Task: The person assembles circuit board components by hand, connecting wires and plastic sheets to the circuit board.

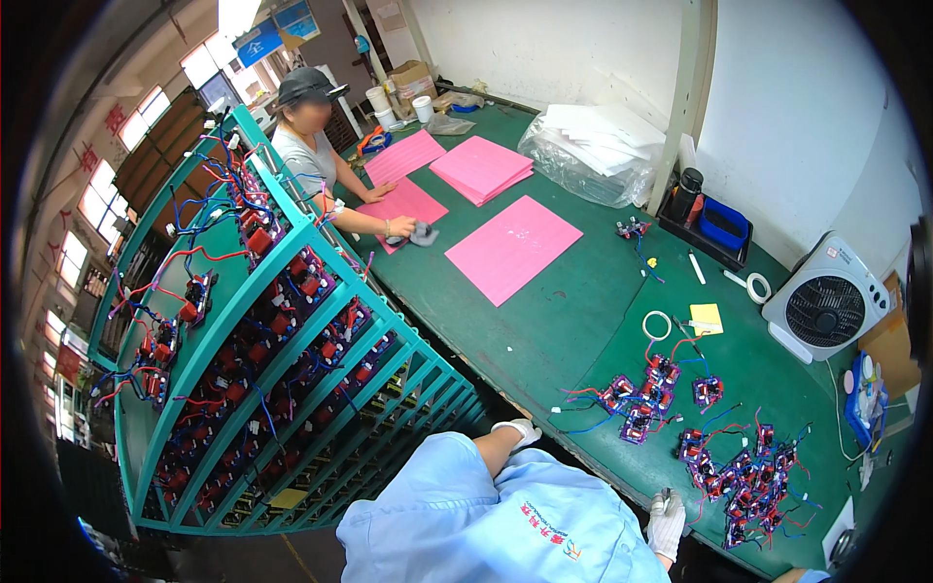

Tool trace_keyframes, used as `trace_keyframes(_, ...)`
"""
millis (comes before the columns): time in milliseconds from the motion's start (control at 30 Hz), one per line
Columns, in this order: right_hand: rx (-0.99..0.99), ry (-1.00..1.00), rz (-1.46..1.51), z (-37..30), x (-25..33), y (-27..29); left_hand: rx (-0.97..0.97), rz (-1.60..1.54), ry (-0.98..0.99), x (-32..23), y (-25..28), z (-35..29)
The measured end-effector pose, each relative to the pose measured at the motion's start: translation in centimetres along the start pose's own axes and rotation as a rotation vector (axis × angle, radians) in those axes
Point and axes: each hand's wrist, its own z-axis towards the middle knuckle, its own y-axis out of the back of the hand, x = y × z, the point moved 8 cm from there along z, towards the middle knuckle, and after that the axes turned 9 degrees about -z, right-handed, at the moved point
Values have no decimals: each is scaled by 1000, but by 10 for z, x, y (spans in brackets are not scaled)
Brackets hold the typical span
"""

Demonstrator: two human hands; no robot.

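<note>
Evenly and brightly lit, mostly by daylight from the windows at nine to ten o'clock and a blown-out ceiling light at eleven o'clock. Overexposed at both, with no detail in the panes. Soft, short shadows only, under the pink sheets and beside the white fan at three o'clock. Mild sheen on the green table near centre and glare on the clear plastic wrap at one o'clock. Strong fisheye bending: rack rails and table edges curved, black vignette around the whole rim. Sharp at centre, softer toward the edges. Face at eleven o'clock blurred.
</note>
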Motion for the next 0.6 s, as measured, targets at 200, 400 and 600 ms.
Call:
trace_keyframes(200, -13, -5, 58, 2, -4, -2, 18, -31, 5, -2, 2, -4)
trace_keyframes(400, 106, -160, 48, 2, -17, -8, -14, 17, -35, -14, 6, -13)
trace_keyframes(600, 4, -30, 29, 4, -27, -11, -1, 62, -74, -11, 0, 1)
